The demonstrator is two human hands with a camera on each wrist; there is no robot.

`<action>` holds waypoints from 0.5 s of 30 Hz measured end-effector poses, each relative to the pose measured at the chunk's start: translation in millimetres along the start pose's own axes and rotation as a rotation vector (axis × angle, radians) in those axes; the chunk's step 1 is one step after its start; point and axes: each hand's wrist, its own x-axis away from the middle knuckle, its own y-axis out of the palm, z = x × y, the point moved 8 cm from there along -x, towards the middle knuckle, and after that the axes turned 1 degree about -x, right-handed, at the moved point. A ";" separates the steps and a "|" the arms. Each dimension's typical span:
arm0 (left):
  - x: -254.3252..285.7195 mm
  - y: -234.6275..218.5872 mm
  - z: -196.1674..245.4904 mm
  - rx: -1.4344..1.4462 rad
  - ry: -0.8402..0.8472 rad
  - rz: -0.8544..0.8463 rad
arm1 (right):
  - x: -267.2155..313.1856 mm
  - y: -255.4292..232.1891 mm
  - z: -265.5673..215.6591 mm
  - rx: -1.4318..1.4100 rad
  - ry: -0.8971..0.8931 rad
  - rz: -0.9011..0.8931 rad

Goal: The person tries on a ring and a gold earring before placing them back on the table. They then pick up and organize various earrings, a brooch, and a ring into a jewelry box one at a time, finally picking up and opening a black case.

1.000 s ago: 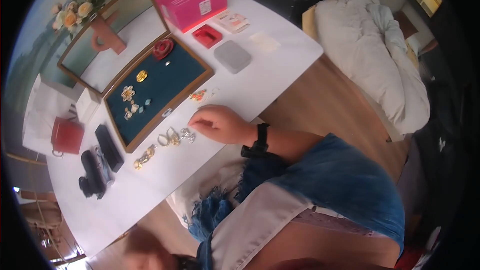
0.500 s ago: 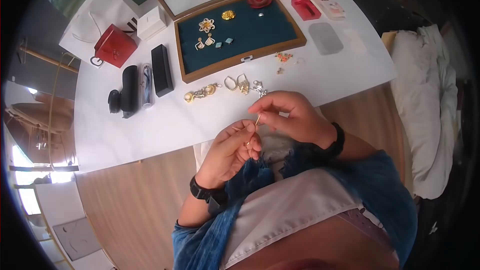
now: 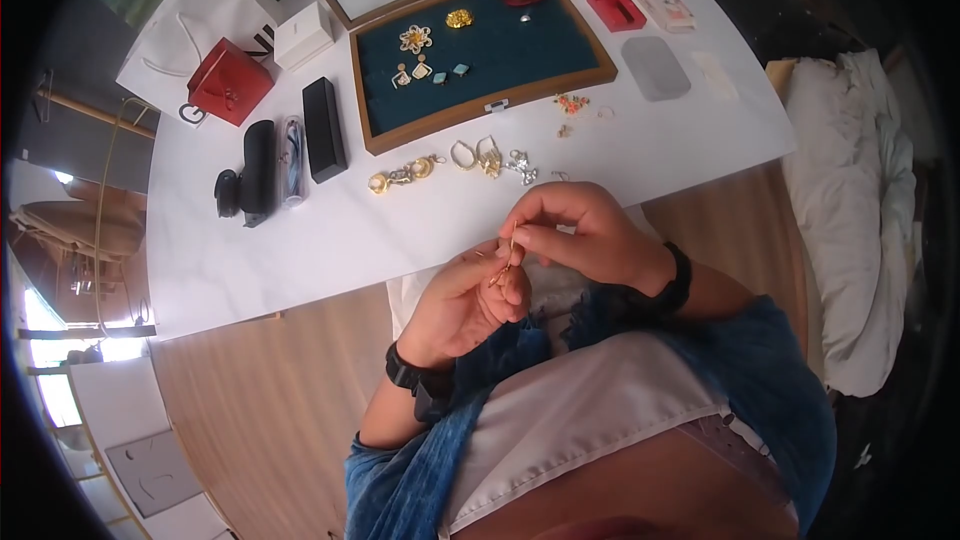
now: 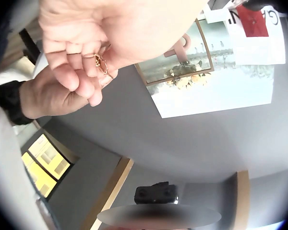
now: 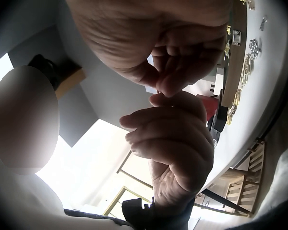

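Note:
In the head view both hands meet in front of the table's near edge, over the lap. My left hand, palm turned up, holds a thin gold-coloured piece of jewellery with a small loop. Thumb and forefinger of my right hand pinch its slim upper part. Fingers hide much of the piece. Beyond the hands lies a row of jewellery: gold-toned earrings, a hoop and a silver cluster. An orange beaded piece lies further right.
A wooden display case with a teal lining stands with its lid up, bearing brooches and earrings. To its left are a black box, a glasses case and a red bag. A grey case lies at right.
The head view has swung round. The right hand has come from beside the jewellery row to the left hand, which has risen into view. Over the last half second the hands barely move.

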 end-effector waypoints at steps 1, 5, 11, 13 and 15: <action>-0.1 0.8 -0.5 0.005 -0.002 -0.015 | 0.3 0.6 -0.1 -0.010 0.005 0.001; -0.7 0.5 -2.6 0.018 -0.017 -0.037 | 0.2 0.6 1.6 0.016 0.004 0.005; 3.0 -7.4 12.5 -0.245 0.077 0.096 | 0.6 -12.2 -6.8 0.131 -0.066 0.133; 7.6 -13.5 27.0 -0.439 0.175 0.191 | 1.8 -26.1 -3.1 0.106 -0.050 0.206; 9.6 -21.8 45.0 -0.633 0.295 0.282 | 0.2 -42.1 4.0 0.050 -0.081 0.267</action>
